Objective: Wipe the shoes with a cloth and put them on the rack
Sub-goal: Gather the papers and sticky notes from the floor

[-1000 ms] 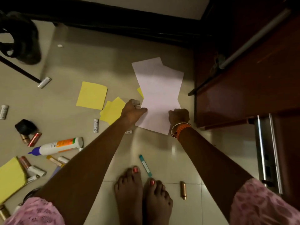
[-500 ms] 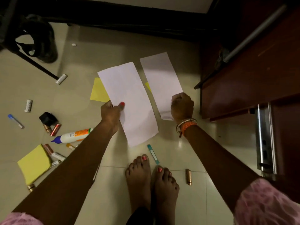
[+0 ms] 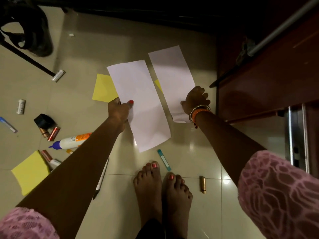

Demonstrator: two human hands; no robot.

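glossy tiled floor (image 3: pixel 198 152), matt white paper sheets (image 3: pixel 141 104), polished wooden cabinet (image 3: pixel 276 75)

Glossy beige tiled floor (image 3: pixel 198 149) beside dark reddish wooden furniture (image 3: pixel 269 80), dimly lit.

Two white sheets of paper are held side by side over the tiled floor (image 3: pixel 189 149), a narrow gap being left between them. The left sheet (image 3: pixel 145 121), a long plain rectangle, is pinched at its left edge by the left grip (image 3: pixel 119 111), with the thumb laid on top. The right sheet (image 3: pixel 172 78), of like shape, is clasped near its lower end by the right grip (image 3: pixel 196 99). Both are slanted, far ends leaning left.
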